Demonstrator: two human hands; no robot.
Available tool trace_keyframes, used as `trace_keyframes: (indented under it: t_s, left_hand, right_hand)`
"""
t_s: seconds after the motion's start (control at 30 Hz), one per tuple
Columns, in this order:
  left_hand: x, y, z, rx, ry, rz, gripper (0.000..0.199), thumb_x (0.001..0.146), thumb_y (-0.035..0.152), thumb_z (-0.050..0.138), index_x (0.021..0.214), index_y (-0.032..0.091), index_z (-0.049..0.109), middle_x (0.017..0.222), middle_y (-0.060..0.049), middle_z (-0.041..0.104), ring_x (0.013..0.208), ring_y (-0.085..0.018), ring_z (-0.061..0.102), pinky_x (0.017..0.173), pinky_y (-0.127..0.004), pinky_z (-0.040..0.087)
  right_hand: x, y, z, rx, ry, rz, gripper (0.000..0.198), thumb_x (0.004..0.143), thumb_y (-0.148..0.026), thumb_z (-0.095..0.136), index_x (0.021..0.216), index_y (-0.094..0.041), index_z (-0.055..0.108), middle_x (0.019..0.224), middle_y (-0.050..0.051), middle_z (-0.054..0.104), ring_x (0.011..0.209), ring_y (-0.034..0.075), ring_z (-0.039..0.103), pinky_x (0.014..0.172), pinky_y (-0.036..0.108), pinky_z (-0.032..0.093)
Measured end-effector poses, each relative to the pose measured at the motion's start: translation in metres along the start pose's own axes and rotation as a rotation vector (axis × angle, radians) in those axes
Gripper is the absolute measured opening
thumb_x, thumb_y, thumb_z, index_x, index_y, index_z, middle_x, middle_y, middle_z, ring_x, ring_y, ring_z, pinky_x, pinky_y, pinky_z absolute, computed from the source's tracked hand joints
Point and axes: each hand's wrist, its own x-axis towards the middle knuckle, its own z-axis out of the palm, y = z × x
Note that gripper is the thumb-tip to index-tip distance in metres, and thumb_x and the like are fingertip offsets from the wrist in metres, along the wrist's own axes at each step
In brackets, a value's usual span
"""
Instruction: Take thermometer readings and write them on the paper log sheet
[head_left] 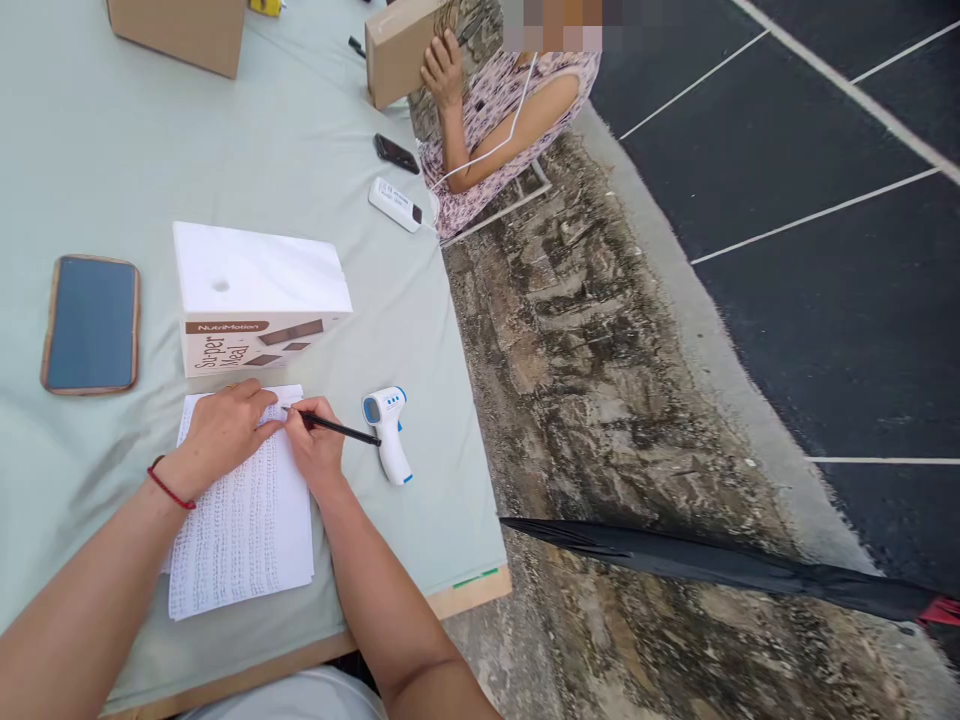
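Observation:
My left hand [232, 425] lies on the upper part of a stack of papers [240, 540] filled with rows of handwriting, its fingers resting on the sheet. A red cord bracelet [171, 485] circles that wrist. My right hand [319, 450] grips a black pen [341, 428], whose tip points at the top of the page close to my left thumb. Just beyond the papers stands a white box [259, 290] printed "NutriMotion Super Meal". To the right of my right hand lies a white and blue infrared thermometer [388, 430].
A phone in a brown case [91, 322] lies on the left of the cloth-covered table [405, 530]. Farther off are a white device [395, 204], a black phone [396, 153] and a cardboard box [180, 30]. Another person [510, 130] touches a second carton [401, 55]. Rough ground borders the table's right edge.

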Motion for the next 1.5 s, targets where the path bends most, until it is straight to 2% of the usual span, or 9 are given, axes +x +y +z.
trace_keyframes:
  t_s: [0.27,0.47,0.97,1.5]
  left_hand:
    - [0.000,0.002,-0.002,0.005,-0.001,0.004,0.020,0.097,0.032,0.062,0.107,0.022,0.077,0.096,-0.007,0.071,0.086,-0.026,0.070,0.059,-0.033,0.043]
    - [0.002,0.004,-0.005,0.039,-0.043,-0.024,0.021,0.096,0.031,0.066,0.110,0.022,0.077,0.099,-0.008,0.071,0.088,-0.026,0.070,0.060,-0.033,0.043]
    - [0.002,0.009,-0.010,0.052,-0.101,-0.059,0.023,0.097,0.031,0.065,0.114,0.021,0.078,0.104,-0.008,0.072,0.093,-0.027,0.071,0.062,-0.033,0.045]
    - [0.003,0.009,-0.009,0.046,-0.094,-0.060,0.022,0.096,0.029,0.067,0.114,0.021,0.078,0.103,-0.007,0.073,0.093,-0.027,0.071,0.062,-0.032,0.045]
  right_hand:
    - [0.000,0.000,0.001,0.003,0.007,0.012,0.020,0.074,-0.044,0.053,0.070,-0.024,0.053,0.061,-0.003,0.053,0.058,0.014,0.047,0.057,0.028,0.043]
    - [0.000,-0.001,0.001,0.063,0.062,0.049,0.022,0.074,-0.045,0.057,0.072,-0.023,0.055,0.063,-0.003,0.055,0.059,0.015,0.048,0.058,0.028,0.043]
    - [0.000,-0.001,0.002,0.094,0.046,0.094,0.023,0.071,-0.045,0.057,0.072,-0.023,0.055,0.064,-0.002,0.054,0.062,0.015,0.048,0.059,0.029,0.043]
    - [0.000,0.003,0.002,0.061,0.046,0.053,0.021,0.072,-0.044,0.055,0.071,-0.023,0.054,0.064,-0.003,0.053,0.062,0.014,0.047,0.058,0.028,0.042]
